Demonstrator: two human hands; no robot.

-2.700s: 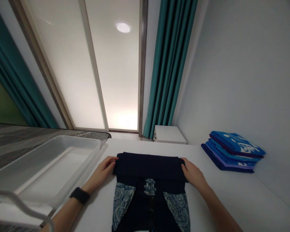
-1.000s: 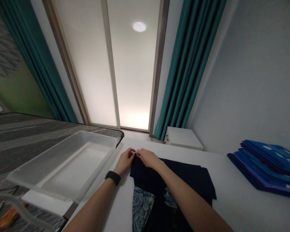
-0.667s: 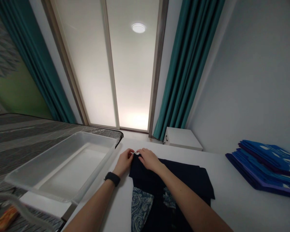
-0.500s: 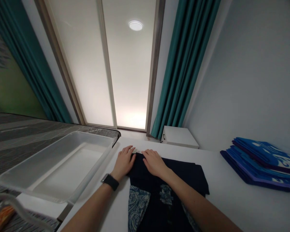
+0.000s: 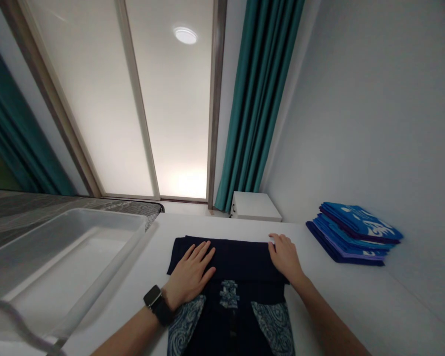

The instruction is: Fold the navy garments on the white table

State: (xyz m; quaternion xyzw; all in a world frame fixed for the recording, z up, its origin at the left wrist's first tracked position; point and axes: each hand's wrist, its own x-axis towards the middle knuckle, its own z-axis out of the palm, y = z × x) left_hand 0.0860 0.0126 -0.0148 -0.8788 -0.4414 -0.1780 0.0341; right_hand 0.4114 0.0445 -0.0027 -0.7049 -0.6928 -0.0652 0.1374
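So both hands are on the same piece of clothing here, well apart from each other. It's a dark navy cloth garment [image 5: 241, 259] lying on a smooth white table [image 5: 203, 227], right under the hands, with its far end folded over into a wide band. The left hand [image 5: 193, 272], with a black square-faced watch [image 5: 158, 304] on the wrist, is laid palm-down on the left part of that band, fingers spread. The right hand [image 5: 285, 257] is at the band's far right corner; honestly can't tell if it's pinching the fabric or just resting. Between the hands and a bit nearer the body there's a small blue-and-white patterned patch [image 5: 229, 294], flanked by two swirl-print blue panels [image 5: 273, 324], the left one partly hidden by the left hand. Off to the right of the right hand sits a stack of folded blue and purple cloths [image 5: 356, 235]. Left of the left hand is a big translucent plastic bin [image 5: 107, 269].
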